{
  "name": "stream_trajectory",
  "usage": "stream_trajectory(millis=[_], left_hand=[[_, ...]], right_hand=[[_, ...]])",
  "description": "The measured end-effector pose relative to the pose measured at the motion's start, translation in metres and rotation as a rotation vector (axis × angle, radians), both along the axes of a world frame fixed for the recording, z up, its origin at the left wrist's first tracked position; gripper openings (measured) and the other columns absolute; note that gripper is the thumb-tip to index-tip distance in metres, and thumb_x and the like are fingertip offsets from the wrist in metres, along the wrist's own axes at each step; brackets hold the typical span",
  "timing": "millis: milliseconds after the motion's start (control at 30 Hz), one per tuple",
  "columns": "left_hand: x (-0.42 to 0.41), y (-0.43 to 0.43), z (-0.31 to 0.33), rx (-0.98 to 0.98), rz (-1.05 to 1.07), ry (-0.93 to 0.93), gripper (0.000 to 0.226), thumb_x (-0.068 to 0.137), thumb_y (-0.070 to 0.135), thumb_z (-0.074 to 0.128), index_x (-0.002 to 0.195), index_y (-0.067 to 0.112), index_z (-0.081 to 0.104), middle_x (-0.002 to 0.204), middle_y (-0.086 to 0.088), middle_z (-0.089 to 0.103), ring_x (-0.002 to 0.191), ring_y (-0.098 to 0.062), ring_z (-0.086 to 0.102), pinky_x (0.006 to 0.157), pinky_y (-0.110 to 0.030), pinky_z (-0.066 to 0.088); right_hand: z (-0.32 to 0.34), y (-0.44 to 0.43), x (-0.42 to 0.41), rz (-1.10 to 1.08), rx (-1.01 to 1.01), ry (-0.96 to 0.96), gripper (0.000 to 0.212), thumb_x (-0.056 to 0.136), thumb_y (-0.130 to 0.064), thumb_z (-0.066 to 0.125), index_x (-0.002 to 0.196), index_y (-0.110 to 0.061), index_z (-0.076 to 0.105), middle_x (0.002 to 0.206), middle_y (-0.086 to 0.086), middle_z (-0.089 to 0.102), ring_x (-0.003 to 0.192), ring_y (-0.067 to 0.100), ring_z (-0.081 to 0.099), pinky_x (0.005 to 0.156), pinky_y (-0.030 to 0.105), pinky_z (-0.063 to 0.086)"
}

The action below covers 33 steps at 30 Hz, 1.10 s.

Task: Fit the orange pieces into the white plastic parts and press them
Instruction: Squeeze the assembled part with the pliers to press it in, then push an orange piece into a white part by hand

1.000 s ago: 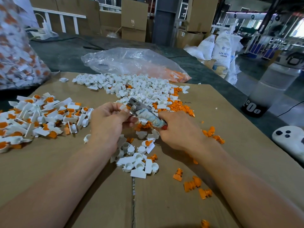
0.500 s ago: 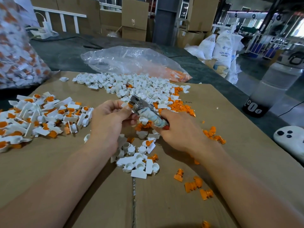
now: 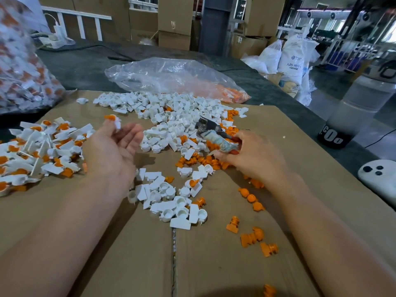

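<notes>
Indoors, over cardboard (image 3: 214, 264) before stacked boxes (image 3: 174, 16), left hand (image 3: 111, 151) lies open, right hand (image 3: 255, 157) grips pliers (image 3: 214, 133).

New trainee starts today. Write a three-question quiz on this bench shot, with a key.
1. True or false: the right hand grips the wrapped tool.
2. Which side of the cardboard holds the pile of finished pieces? A left, B right, C near edge.
3. Fill in: the left hand is ___, palm up, with one finished piece by its fingers.
Key: 1 true; 2 A; 3 open.
</notes>
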<state>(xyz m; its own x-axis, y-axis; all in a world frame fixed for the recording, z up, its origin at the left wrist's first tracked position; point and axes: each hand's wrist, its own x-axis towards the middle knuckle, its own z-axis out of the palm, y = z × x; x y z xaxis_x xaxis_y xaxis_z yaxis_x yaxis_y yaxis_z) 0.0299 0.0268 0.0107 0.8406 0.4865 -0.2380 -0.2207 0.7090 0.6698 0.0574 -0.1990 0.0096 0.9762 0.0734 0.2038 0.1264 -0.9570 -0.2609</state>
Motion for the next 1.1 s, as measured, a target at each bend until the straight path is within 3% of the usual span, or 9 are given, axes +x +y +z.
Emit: stream_trajectory(millis=[167, 300, 367, 467, 533, 667, 833, 1100], left_hand=[[-0.002, 0.007, 0.001, -0.135, 0.096, 0.053, 0.032, 0.101, 0.030, 0.032, 0.075, 0.014, 0.042, 0.083, -0.010, 0.064, 0.052, -0.011, 0.067, 0.052, -0.018, 0.051], [-0.001, 0.008, 0.002, -0.090, 0.093, 0.051, 0.022, 0.100, 0.024, 0.038, 0.085, 0.012, 0.048, 0.082, -0.008, 0.064, 0.054, -0.010, 0.068, 0.053, -0.018, 0.051], [0.000, 0.004, 0.002, 0.180, 0.031, 0.085, 0.013, 0.097, 0.014, 0.045, 0.086, 0.013, 0.052, 0.077, -0.005, 0.064, 0.054, -0.008, 0.066, 0.052, -0.019, 0.051], [-0.002, -0.004, -0.004, 0.991, -0.009, 0.154, 0.010, 0.090, 0.011, 0.057, 0.087, 0.018, 0.062, 0.081, 0.005, 0.063, 0.065, -0.004, 0.061, 0.062, -0.017, 0.049], [-0.003, -0.008, -0.010, 1.448, -0.025, 0.150, 0.016, 0.090, 0.014, 0.058, 0.103, 0.017, 0.066, 0.093, 0.006, 0.063, 0.076, -0.004, 0.056, 0.067, -0.014, 0.038], [0.000, -0.010, -0.015, 1.831, -0.186, 0.271, 0.028, 0.095, 0.019, 0.048, 0.120, 0.017, 0.061, 0.124, -0.009, 0.053, 0.111, -0.026, 0.049, 0.084, -0.032, 0.037], [0.001, -0.008, -0.019, 1.948, -0.332, 0.288, 0.028, 0.096, 0.015, 0.042, 0.116, 0.014, 0.062, 0.115, -0.012, 0.050, 0.113, -0.029, 0.042, 0.088, -0.036, 0.037], [-0.004, -0.009, -0.016, 1.940, -0.339, 0.317, 0.019, 0.091, 0.012, 0.051, 0.106, 0.017, 0.062, 0.112, -0.008, 0.053, 0.106, -0.027, 0.053, 0.087, -0.039, 0.045]], right_hand=[[0.001, -0.003, 0.001, -0.030, -0.028, 0.045, 0.069, 0.070, -0.069, 0.060, 0.116, -0.018, 0.052, 0.116, 0.002, 0.056, 0.101, 0.021, 0.053, 0.075, 0.035, 0.046], [0.000, -0.005, 0.001, -0.025, -0.020, 0.069, 0.069, 0.069, -0.066, 0.062, 0.115, -0.016, 0.052, 0.117, 0.003, 0.055, 0.104, 0.021, 0.052, 0.079, 0.035, 0.044], [0.000, -0.005, 0.001, -0.020, -0.033, 0.079, 0.070, 0.069, -0.066, 0.062, 0.116, -0.016, 0.051, 0.117, 0.003, 0.054, 0.104, 0.021, 0.051, 0.078, 0.034, 0.043], [-0.001, -0.005, 0.002, -0.011, -0.073, 0.117, 0.074, 0.068, -0.068, 0.062, 0.118, -0.015, 0.050, 0.115, 0.004, 0.055, 0.104, 0.022, 0.051, 0.078, 0.035, 0.042], [-0.002, -0.005, 0.002, -0.006, -0.094, 0.130, 0.077, 0.066, -0.070, 0.061, 0.118, -0.015, 0.049, 0.114, 0.004, 0.055, 0.102, 0.022, 0.051, 0.078, 0.035, 0.043], [-0.004, -0.005, 0.005, 0.017, -0.115, 0.157, 0.083, 0.063, -0.073, 0.060, 0.121, -0.015, 0.047, 0.119, 0.004, 0.053, 0.105, 0.021, 0.050, 0.077, 0.034, 0.041], [-0.006, -0.005, 0.006, 0.026, -0.107, 0.197, 0.091, 0.057, -0.076, 0.060, 0.126, -0.019, 0.044, 0.126, 0.004, 0.047, 0.113, 0.021, 0.046, 0.082, 0.034, 0.038], [-0.007, -0.002, 0.002, 0.046, -0.111, 0.220, 0.096, 0.053, -0.080, 0.055, 0.126, -0.019, 0.043, 0.126, 0.004, 0.046, 0.113, 0.021, 0.044, 0.082, 0.035, 0.036]])
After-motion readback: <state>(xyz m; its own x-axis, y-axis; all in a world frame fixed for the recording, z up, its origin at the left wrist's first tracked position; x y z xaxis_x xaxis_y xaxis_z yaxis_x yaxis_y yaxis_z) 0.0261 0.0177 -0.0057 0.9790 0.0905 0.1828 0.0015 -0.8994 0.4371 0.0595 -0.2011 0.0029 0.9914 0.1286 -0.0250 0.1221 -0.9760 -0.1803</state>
